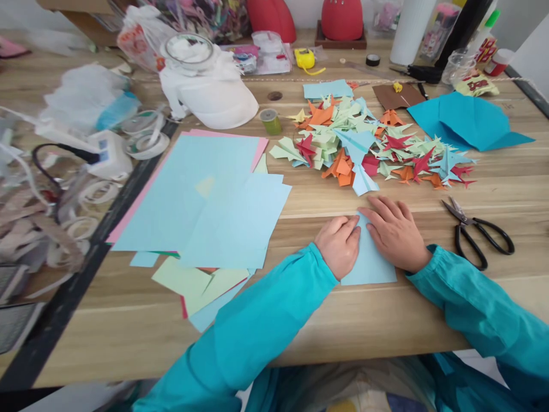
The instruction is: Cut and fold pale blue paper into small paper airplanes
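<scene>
Near the wooden worktop's (386, 320) front edge: folded light-blue paper sheet (371, 269), long axis pointing away from that edge, pressed flat beneath left hand (338, 243) and right hand (394, 232), both open, palms down, equally near.

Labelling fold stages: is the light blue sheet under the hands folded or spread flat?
Folded. The light blue sheet tapers to a point between the left hand and right hand pressing it; its bottom edge is straight.

Head-worn view, facing forward and down, close above the table (386, 320)
</scene>
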